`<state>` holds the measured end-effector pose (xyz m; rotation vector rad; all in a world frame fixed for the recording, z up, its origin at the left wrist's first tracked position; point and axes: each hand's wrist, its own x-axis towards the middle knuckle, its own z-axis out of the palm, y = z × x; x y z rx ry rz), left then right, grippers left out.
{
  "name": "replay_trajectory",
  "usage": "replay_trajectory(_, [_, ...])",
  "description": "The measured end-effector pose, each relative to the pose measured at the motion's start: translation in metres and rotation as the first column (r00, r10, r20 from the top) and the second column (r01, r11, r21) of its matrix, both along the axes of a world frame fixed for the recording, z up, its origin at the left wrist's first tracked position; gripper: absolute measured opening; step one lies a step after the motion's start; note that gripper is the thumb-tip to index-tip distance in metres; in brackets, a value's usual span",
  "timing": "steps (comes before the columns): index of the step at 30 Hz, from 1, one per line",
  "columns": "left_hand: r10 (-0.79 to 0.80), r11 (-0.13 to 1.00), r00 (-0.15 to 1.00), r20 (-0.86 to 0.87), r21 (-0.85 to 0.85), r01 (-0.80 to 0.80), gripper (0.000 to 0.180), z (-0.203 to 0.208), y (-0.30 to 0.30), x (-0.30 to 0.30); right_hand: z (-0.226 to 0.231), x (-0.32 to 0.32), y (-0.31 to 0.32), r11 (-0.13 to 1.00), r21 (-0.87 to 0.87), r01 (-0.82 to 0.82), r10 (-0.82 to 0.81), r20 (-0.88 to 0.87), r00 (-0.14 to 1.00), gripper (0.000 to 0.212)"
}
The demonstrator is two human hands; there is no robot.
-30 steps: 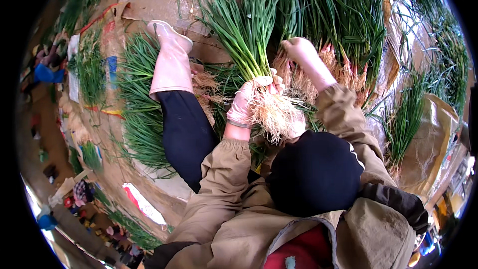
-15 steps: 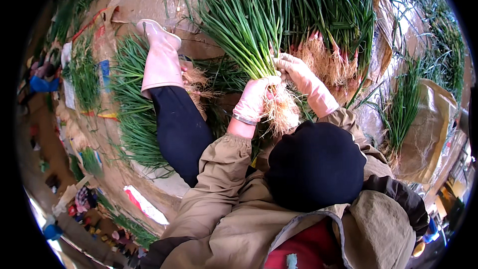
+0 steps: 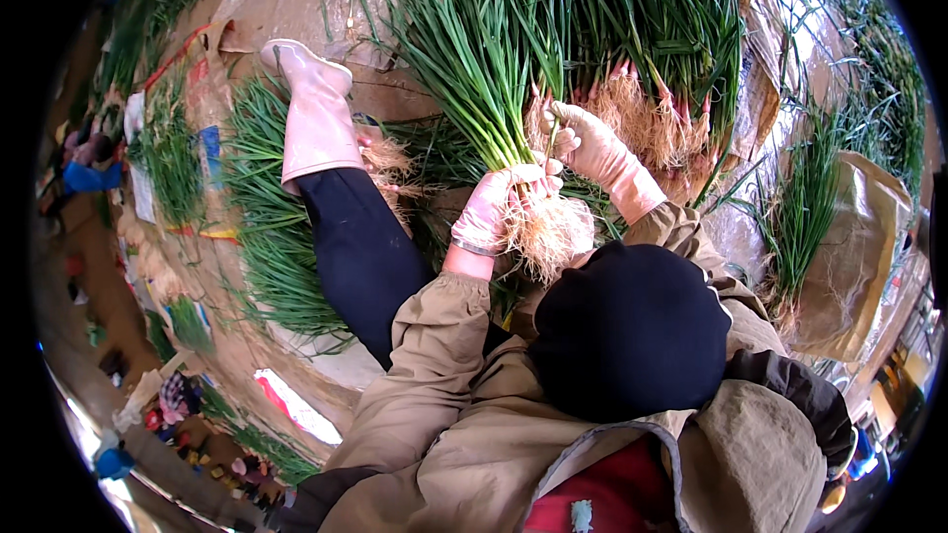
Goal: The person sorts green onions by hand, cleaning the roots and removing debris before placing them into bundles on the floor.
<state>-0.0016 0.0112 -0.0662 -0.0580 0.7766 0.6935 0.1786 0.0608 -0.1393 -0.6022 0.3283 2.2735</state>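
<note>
My left hand (image 3: 488, 209), in a pale pink glove, is closed round a bunch of spring onions (image 3: 476, 104) just above the roots. Their long green leaves fan out away from me, and the pale, stringy roots (image 3: 545, 233) hang on my side of the fist. Close by on the right, my right hand (image 3: 598, 145), gloved too, has thumb and fingers pinched on a single thin green stalk. That stalk runs down beside the held bunch. Behind both hands lies a large heap of spring onions (image 3: 642, 20), roots toward me.
More spring onions (image 3: 281, 247) lie by my pink boot (image 3: 321, 128) on the left. A smaller bunch (image 3: 798, 212) rests at the right, beside a tan sack (image 3: 851, 257). Brown sheeting (image 3: 286, 0) covers the ground. Other people show small at the far left.
The held bunch and my left hand have shifted slightly left and toward me. My right hand has drawn a little away from the bunch, with a stalk now visible in its fingers.
</note>
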Motion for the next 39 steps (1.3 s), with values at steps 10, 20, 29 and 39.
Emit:
replay_trajectory(10, [-0.107, 0.99, 0.95, -0.295, 0.053, 0.128, 0.015, -0.007, -0.001, 0.012, 0.036, -0.019, -0.014, 0.544, 0.157, -0.825, -0.293, 0.956, -0.011, 0.034])
replay_trajectory(20, [0.234, 0.916, 0.943, 0.238, 0.271, -0.296, 0.019, 0.041, 0.012, -0.004, 0.018, 0.044, -0.043, -0.515, -0.396, -0.76, 0.027, 0.879, -0.477, 0.045])
replay_trajectory(29, [0.31, 0.95, 0.941, 0.137, -0.003, -0.313, 0.016, 0.009, 0.023, -0.007, 0.03, -0.02, 0.1, 0.51, -0.316, -0.8, -0.179, 0.871, -0.457, 0.047])
replay_trajectory(39, [-0.024, 0.999, 0.953, -0.304, -0.039, 0.013, 0.013, -0.016, 0.021, -0.006, 0.053, -0.027, 0.01, 0.553, 0.214, -0.805, -0.206, 0.972, 0.117, 0.034])
